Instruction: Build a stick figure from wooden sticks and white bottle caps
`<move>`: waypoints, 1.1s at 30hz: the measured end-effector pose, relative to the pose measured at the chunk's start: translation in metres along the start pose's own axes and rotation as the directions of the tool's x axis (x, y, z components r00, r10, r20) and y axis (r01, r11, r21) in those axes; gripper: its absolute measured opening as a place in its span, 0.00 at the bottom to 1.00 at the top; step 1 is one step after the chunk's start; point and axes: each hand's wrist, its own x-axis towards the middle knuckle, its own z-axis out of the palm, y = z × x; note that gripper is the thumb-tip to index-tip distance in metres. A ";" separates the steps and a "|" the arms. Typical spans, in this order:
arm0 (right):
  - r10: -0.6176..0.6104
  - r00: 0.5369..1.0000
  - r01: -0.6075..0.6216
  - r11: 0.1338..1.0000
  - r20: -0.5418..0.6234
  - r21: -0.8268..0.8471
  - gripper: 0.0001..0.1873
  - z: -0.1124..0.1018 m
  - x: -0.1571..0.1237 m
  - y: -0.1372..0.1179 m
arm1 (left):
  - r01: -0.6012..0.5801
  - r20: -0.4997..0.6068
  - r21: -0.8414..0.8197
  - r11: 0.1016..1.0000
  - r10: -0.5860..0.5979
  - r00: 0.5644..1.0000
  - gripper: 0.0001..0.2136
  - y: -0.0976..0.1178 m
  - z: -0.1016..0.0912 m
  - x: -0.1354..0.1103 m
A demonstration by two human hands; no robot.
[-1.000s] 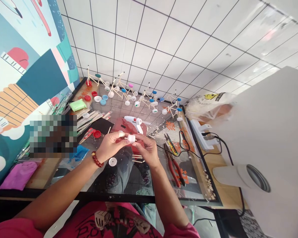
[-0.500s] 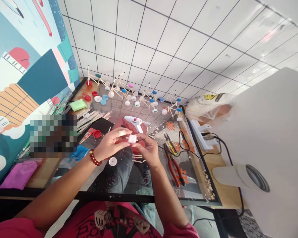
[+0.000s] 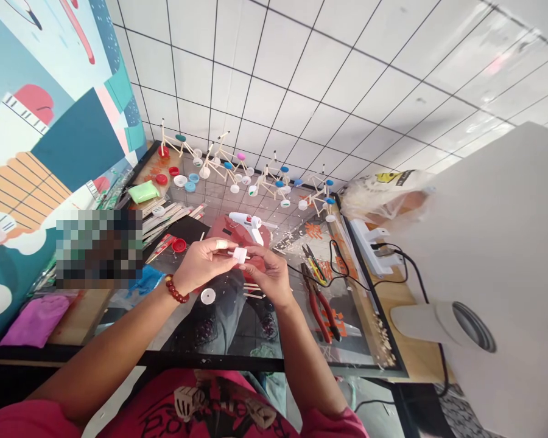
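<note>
A pair of white bottle caps (image 3: pixel 240 255), apparently joined face to face with a thin stick through them, is held above the glass table between my hands. My left hand (image 3: pixel 205 263) pinches its left side with thumb and index finger. From the right, my right hand (image 3: pixel 272 277) grips it between thumb and fingers. Below and left of the hands lies a loose white cap (image 3: pixel 207 296) with a small hole. Several short wooden sticks (image 3: pixel 252 291) rest under my right hand. A white glue gun (image 3: pixel 247 224) lies just beyond my fingers.
Several stick-and-cap models (image 3: pixel 267 176) line the back edge. Red-handled pliers (image 3: pixel 319 304) and yellow cutters (image 3: pixel 316 267) lie on the right, near a black cable and a power strip (image 3: pixel 374 249). Wooden sticks (image 3: pixel 168 219), a red cap (image 3: pixel 179 245) and clay packets (image 3: pixel 144 193) are at left.
The joined white caps have shifted slightly left and turned a little between my fingers. My left thumb and index finger have come closer around them. The things on the table stay put.
</note>
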 end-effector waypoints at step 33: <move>-0.043 0.999 0.043 0.999 0.011 -0.028 0.17 0.001 0.003 -0.003 | 0.216 -0.016 -0.154 0.964 -0.221 0.975 0.18 0.004 -0.001 0.001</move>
